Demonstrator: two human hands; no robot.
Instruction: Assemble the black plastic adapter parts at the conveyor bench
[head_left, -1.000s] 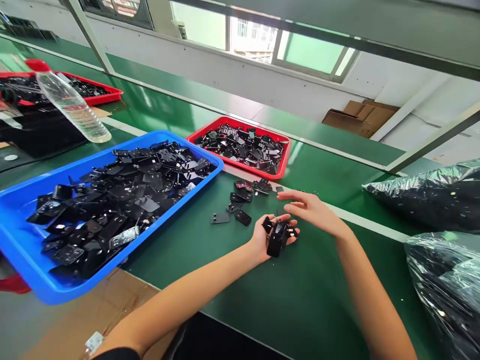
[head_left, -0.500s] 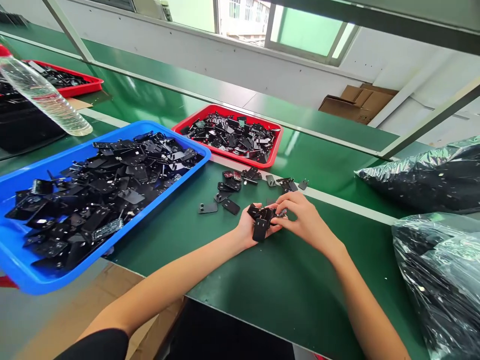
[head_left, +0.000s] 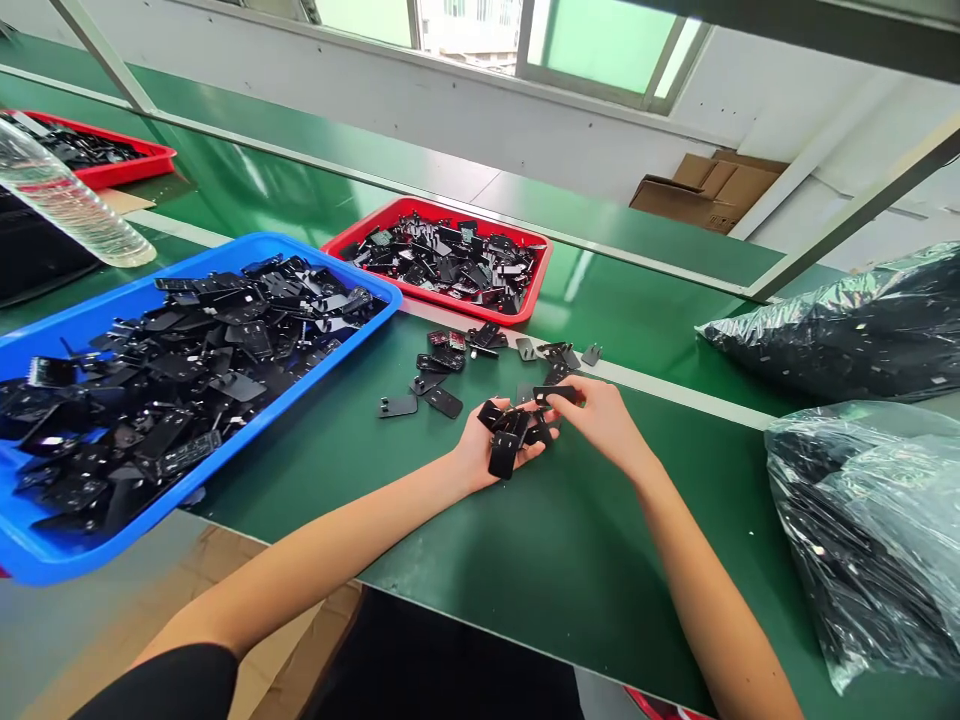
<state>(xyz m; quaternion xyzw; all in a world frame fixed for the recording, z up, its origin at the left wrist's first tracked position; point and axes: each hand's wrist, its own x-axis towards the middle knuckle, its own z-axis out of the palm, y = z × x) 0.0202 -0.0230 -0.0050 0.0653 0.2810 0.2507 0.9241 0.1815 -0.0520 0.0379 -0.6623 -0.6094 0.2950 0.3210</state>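
Palm up, my left hand (head_left: 478, 450) cradles a small heap of black plug plates (head_left: 503, 455), flat pieces with two metal pins each. My right hand (head_left: 594, 405) pinches one black plug plate (head_left: 555, 394) between thumb and fingers, just above and right of that heap. Behind both hands, several loose plug plates (head_left: 444, 402) lie scattered on the green table (head_left: 570, 560). Some show their pins standing up. The undersides of the pieces in my left palm are hidden.
A blue tray (head_left: 330, 345) heaped with black plates stands at the left. Behind it is a red tray (head_left: 541, 290) of similar pieces, with another red tray (head_left: 161, 165) farther left. A water bottle (head_left: 90, 215) leans nearby. Plastic bags (head_left: 870, 520) bulge at the right.
My right hand has lifted a plug plate up from the pile in my left hand, so its face now shows. The whole view has shifted slightly.
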